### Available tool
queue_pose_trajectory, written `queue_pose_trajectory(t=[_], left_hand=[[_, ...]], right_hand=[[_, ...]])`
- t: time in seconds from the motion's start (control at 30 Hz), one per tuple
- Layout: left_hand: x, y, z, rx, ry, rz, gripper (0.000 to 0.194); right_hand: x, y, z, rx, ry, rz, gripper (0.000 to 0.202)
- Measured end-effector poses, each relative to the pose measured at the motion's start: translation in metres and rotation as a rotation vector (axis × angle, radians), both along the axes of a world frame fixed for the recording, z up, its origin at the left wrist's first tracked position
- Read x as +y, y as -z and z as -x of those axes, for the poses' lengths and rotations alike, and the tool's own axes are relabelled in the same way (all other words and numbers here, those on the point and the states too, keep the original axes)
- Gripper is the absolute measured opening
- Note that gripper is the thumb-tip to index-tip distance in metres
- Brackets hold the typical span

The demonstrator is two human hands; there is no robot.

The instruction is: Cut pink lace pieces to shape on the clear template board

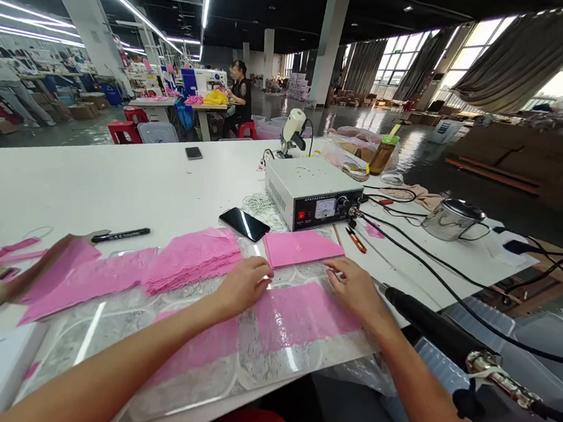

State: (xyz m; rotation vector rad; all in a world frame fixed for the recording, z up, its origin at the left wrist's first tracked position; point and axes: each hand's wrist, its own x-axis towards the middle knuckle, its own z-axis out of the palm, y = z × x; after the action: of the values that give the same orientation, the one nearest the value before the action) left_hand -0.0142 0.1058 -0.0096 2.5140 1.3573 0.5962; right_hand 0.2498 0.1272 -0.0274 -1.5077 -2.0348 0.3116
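Bare forearms [157, 343] lead to the left hand [244, 289], its hold unclear, and the right hand [354, 287], thumb and fingers parted, flanking the flat pink fabric stack [302, 249] before the control box [310, 174]; presumably light and limp, it suits pinching at its side edges.

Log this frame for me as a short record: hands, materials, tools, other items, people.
Left hand: bent fingers at the left end of the pink stack; grip unclear
Right hand: fingers near the stack's right end, thumb apart; contact unclear
Materials: scalloped pink pile left of the stack; more pink cloth showing through a transparent sheet
Tools: gauge box behind the stack; orange snips; black handheld tool at right
Other items: phone; pen
People: co-worker seated in background
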Motion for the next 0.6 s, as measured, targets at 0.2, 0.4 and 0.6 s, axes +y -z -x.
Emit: queue_pose_trajectory(t=[0.2,0.4,0.6], left_hand=[[0.051,-0.001,-0.011,0.058,-0.116,0.035,0.01],[0.067,0.007,-0.016,0.157,-0.139,0.112,0.031],[0.073,-0.004,-0.009,0.22,-0.121,0.154,0.032]], right_hand=[[0.033,-0.002,0.017,-0.05,-0.053,0.057,0.027],[0.038,0.0,0.017,-0.065,-0.062,0.08,0.025],[0.04,-0.002,0.016,-0.068,-0.063,0.104,0.026]])
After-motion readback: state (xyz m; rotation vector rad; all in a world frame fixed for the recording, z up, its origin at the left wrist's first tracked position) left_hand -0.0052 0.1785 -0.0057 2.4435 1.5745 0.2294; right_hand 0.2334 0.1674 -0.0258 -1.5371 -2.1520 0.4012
